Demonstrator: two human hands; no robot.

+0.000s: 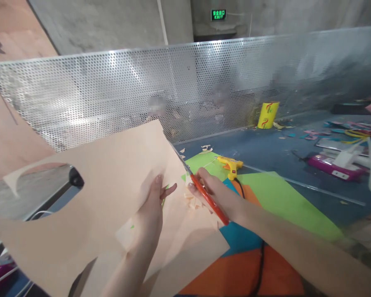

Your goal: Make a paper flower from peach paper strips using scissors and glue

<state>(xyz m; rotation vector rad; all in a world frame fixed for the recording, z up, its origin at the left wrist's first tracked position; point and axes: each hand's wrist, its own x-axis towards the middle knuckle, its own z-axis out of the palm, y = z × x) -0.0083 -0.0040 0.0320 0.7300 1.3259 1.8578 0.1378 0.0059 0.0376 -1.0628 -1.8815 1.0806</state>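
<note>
Peach paper sheet (108, 177), raised above the table (259, 150) toward its near left corner, bowed rather than flat. Gripped by the left hand (153, 210); right hand (214, 189) clamped on the red-handled scissors (209, 200), blades along the sheet's right-hand side. Blade gap: not determinable.

Progress, by judgement: cutting partly done. Left part of the sheet already cut away in a large curve; peach offcuts (193, 201) heaped beneath the right hand, loose scraps (207, 149) closer to the far edge. Left over, apparently: the side at the blades, plus a broad uncut area.

Toward the near edge: green sheets (287, 202), blue sheet (243, 241) and orange sheet (235, 272), spread overlapping. Yellow glue gun (231, 165) lying by the green sheets, not in hand. Toward the right edge: purple power strip (330, 168).

Markings: "EXIT" legible on the green-lit sign (218, 15) beyond the far edge, Chinese characters above it. Yellow roll (268, 115) near the far edge, printed in red, wording too small to read. No brand legible on scissors or glue gun.
</note>
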